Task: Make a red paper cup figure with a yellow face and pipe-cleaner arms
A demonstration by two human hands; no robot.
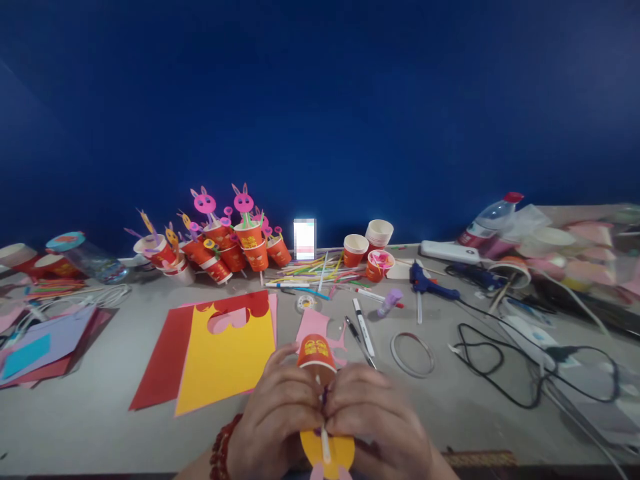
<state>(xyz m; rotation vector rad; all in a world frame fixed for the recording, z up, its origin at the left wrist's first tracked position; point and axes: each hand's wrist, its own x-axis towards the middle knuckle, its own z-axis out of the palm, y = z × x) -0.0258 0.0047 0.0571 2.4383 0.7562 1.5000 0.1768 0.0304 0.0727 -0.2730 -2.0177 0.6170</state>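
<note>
Close to my body, both hands come together over a paper figure. Its yellow round cutout [311, 450] has a white stick [325, 448] along the middle and pink pieces at the lower end. My left hand [281, 408], with a red bead bracelet at its wrist, has its fingers closed on the figure. Opposite it, my right hand [373, 415] pinches the same piece. A bit of purple shows between the fingertips; the rest there is hidden. Just beyond the fingers lies a red paper cup [316, 351] with gold print, tilted; I cannot tell whether a hand touches it.
Yellow paper [225, 363] lies on red sheets at the left. Decorated cups [255, 253] stand along the blue wall. Pens [363, 327], a tape ring [412, 355], a blue glue gun [425, 283] and a black cord [500, 373] lie at the right.
</note>
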